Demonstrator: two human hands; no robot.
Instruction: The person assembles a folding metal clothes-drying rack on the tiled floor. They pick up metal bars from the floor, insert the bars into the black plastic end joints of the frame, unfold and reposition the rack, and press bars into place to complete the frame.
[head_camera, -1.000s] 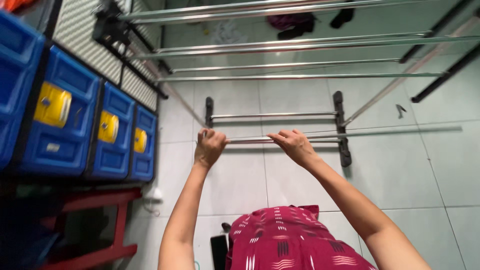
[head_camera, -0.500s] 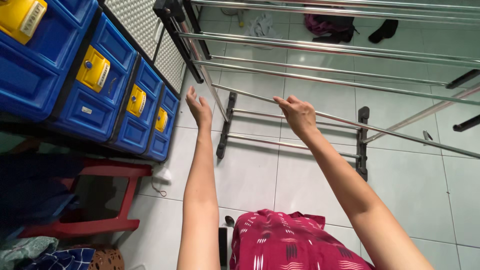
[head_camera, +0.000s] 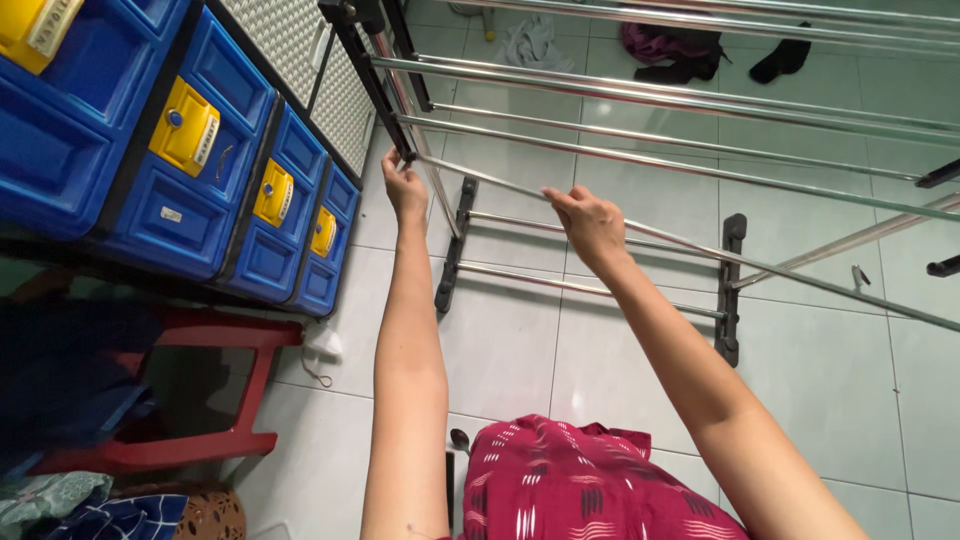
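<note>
A steel clothes drying rack (head_camera: 680, 130) with several long shiny rails stands over the tiled floor. My left hand (head_camera: 403, 185) is closed around the nearest rail close to the black upright post (head_camera: 365, 65). My right hand (head_camera: 590, 222) grips the same thin rail (head_camera: 790, 275) farther right, fingers curled over it. Both arms are stretched forward. A dark red patterned garment (head_camera: 570, 485) shows at the bottom, under my arms.
Blue drawer cabinets with yellow latches (head_camera: 190, 150) line the left. A red plastic stool (head_camera: 200, 390) sits below them. Clothes lie on the floor at the back: a purple heap (head_camera: 665, 42), a black sock (head_camera: 782, 58), a white cloth (head_camera: 528, 42). The rack's black feet (head_camera: 730, 290) rest on tiles.
The view has swung left and closer. Both hands moved from the rack's low bar up to the nearest long rail and closed on it, the left hand going toward the upright post.
</note>
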